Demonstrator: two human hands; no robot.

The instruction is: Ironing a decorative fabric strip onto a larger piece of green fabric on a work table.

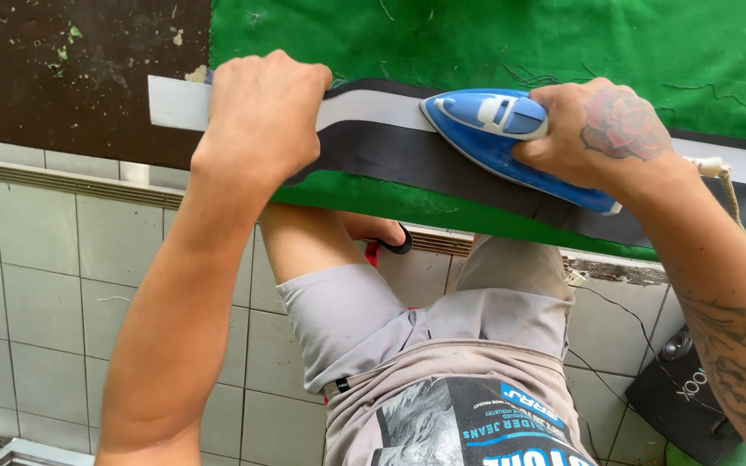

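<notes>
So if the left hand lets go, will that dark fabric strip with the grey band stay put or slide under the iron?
The dark fabric strip with the grey band looks thin and floppy, so it would probably bunch or drag. The left hand pins one end while the right hand grips the blue and white iron. The green cloth cover looks fuzzy, likely giving some grip.

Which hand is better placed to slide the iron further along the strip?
Right. The right hand already grips the blue iron on the dark strip. The left hand is busy pressing the strip flat on the green cover.
</notes>
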